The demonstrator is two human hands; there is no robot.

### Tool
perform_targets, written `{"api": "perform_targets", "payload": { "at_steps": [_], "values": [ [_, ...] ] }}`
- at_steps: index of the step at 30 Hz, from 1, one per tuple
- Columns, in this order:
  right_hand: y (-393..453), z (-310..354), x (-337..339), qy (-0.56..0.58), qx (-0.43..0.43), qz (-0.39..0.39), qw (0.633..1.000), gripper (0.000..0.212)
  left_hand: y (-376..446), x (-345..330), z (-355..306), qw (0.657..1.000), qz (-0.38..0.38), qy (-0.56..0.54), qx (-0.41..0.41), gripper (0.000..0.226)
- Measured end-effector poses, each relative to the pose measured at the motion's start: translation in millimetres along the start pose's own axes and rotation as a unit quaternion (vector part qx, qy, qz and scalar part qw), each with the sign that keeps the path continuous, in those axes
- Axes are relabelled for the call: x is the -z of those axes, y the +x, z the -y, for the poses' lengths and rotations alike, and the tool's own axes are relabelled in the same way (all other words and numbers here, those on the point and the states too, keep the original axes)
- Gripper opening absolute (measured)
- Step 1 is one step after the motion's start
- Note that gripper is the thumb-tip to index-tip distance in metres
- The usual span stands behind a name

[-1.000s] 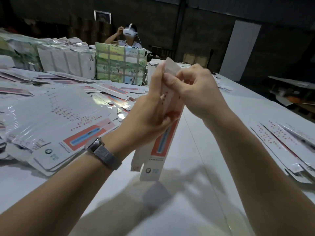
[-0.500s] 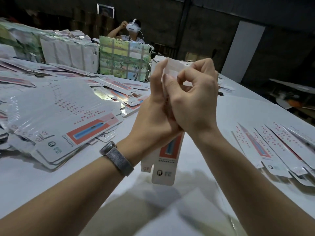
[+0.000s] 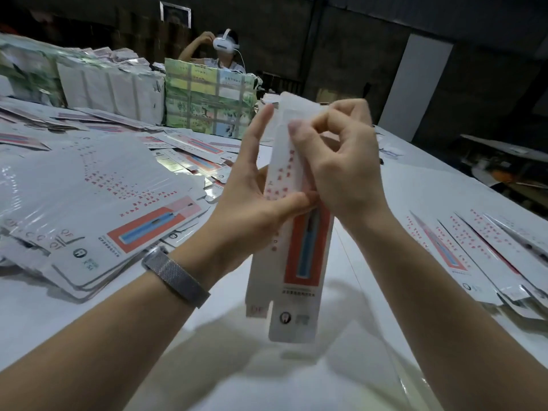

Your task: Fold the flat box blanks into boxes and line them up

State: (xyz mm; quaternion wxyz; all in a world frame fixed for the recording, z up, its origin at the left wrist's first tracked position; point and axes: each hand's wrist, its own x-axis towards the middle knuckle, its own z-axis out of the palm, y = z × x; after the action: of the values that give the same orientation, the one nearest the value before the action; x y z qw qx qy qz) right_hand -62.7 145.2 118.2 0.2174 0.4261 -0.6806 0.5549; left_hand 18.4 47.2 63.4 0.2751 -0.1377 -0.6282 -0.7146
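Observation:
A long narrow white box blank [image 3: 299, 268] with a red panel and blue pen picture stands upright above the white table [image 3: 296, 378], partly opened into a tube. My left hand [image 3: 252, 197] holds its left side, thumb across the front and fingers straight up along the edge. My right hand [image 3: 341, 170] pinches the upper right part, fingers curled over the top flap. A big stack of flat blanks [image 3: 89, 209] lies at the left. A row of folded long boxes [image 3: 480, 256] lies at the right.
Loose blanks [image 3: 192, 149] are scattered behind the stack. Wrapped bundles of packaging [image 3: 207, 105] stand at the back of the table. A person wearing a white headset [image 3: 225, 46] sits behind them. The table's right edge runs diagonally.
The blank has turned its printed front toward me and opened a little. My right hand has slid from covering the left hand to the blank's upper right, and the left fingers have straightened.

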Motion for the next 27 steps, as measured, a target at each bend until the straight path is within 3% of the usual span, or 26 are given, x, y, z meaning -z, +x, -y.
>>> {"api": "perform_targets", "payload": {
  "at_steps": [4, 6, 8, 11, 14, 18, 21, 23, 27],
  "values": [
    [-1, -3, 1, 0.009, 0.025, -0.07, 0.997, 0.03, -6, 0, -9, 0.987, 0.065, -0.078, 0.126, 0.064],
    [-3, -7, 1, -0.037, 0.014, -0.067, 0.997, 0.034, -7, 3, -13, 0.976, 0.077, -0.098, 0.176, 0.039],
    [-4, -7, 1, -0.079, 0.003, -0.044, 0.996, 0.036, -8, 7, -13, 0.974, 0.078, -0.087, 0.196, 0.029],
    [-1, -1, 5, -0.175, -0.01, 0.025, 0.984, 0.041, -8, 8, -8, 0.979, 0.086, -0.03, 0.18, 0.039],
    [2, 6, 8, -0.17, -0.057, 0.086, 0.98, 0.049, -9, 8, -5, 0.983, 0.093, 0.015, 0.155, 0.052],
    [-2, 7, 2, -0.106, -0.068, 0.041, 0.991, 0.047, -8, 0, 0, 0.983, 0.103, 0.02, 0.153, 0.07],
    [-5, 6, -4, -0.063, -0.066, 0.001, 0.996, 0.04, -8, -11, 8, 0.986, 0.077, -0.042, 0.139, 0.058],
    [-7, 6, -6, -0.043, -0.074, -0.016, 0.996, 0.037, -7, -11, 12, 0.991, 0.064, -0.028, 0.116, 0.051],
    [-12, 8, -7, -0.056, -0.054, -0.043, 0.996, 0.038, -4, -5, 15, 0.991, 0.075, 0.083, 0.071, 0.086]
  ]
}}
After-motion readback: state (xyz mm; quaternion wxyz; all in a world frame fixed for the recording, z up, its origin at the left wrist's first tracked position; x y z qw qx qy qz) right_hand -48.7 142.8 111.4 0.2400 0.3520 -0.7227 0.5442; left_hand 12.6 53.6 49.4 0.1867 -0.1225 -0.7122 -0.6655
